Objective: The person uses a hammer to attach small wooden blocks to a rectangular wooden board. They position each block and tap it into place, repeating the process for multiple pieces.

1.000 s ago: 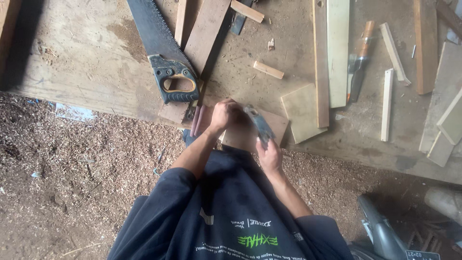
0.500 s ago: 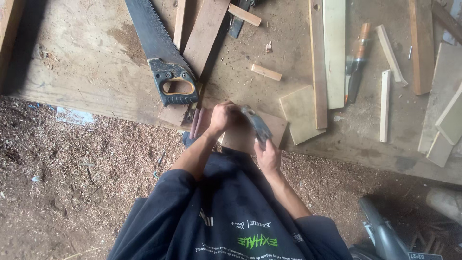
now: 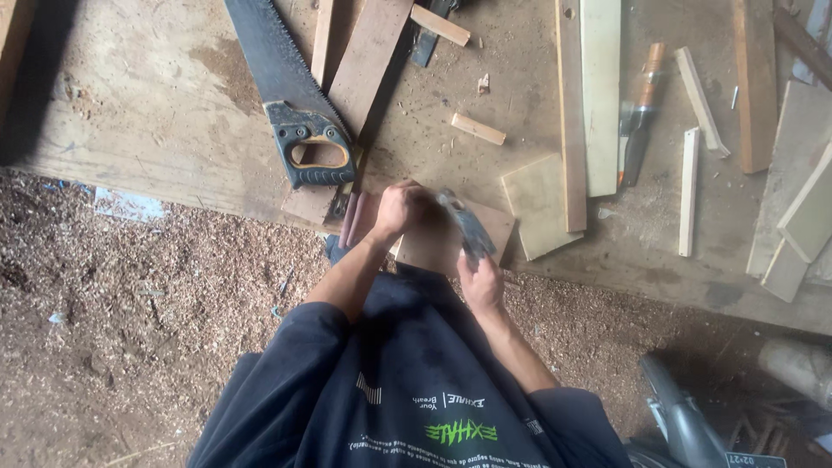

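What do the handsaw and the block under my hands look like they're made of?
Handsaw: dark, dull metal blade with teeth along one edge; black grip, probably plastic, around a tan insert. Block: bare, unfinished wood, pale brown like the boards nearby. The tool in the right hand is too blurred to judge.

A woodworking shop: a rough wooden bench [image 3: 156, 113] carries a handsaw [image 3: 290, 104], a chisel [image 3: 641, 113] and wood offcuts [image 3: 537, 204], and sawdust [image 3: 130, 329] covers the floor.

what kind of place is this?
Most likely a small woodworking shop or carpentry site. A hand saw lies on a rough wooden work surface among offcut strips and boards, a chisel lies nearby, and sawdust covers the ground.
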